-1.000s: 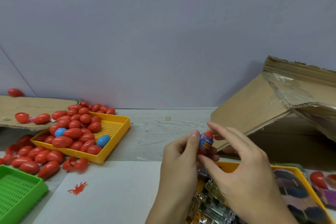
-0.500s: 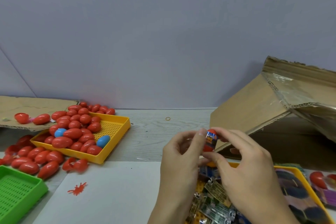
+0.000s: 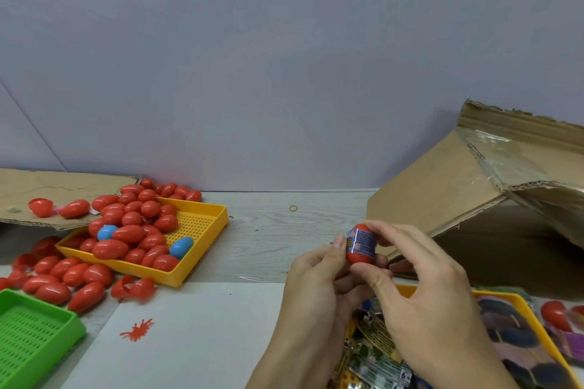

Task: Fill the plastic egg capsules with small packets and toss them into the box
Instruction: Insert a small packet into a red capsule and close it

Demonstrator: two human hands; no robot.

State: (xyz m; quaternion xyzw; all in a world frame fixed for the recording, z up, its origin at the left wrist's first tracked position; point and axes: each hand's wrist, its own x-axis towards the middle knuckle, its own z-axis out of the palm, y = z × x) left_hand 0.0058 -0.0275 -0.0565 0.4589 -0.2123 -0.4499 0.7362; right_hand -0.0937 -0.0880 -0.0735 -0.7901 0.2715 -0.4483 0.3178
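A red egg capsule [image 3: 361, 244] with a blue printed packet showing at its seam is held upright over the table between both hands. My left hand [image 3: 316, 287] pinches its left side with thumb and fingers. My right hand [image 3: 423, 294] pinches it from the top and the lower right. Below the hands a yellow tray [image 3: 521, 309] holds several small packets [image 3: 379, 357]. The open cardboard box [image 3: 474, 199] lies on its side just right of the capsule.
Another yellow tray [image 3: 202, 237] heaped with red and two blue capsules stands at left, with more red capsules [image 3: 63, 278] loose beside it. A green tray [image 3: 31, 335] is at the lower left. A red splat toy [image 3: 136, 329] lies on white paper; a rubber band [image 3: 293, 208] lies farther back.
Both hands have raised the capsule slightly and turned it upright. The fingers have pressed the halves closer together around the packet.
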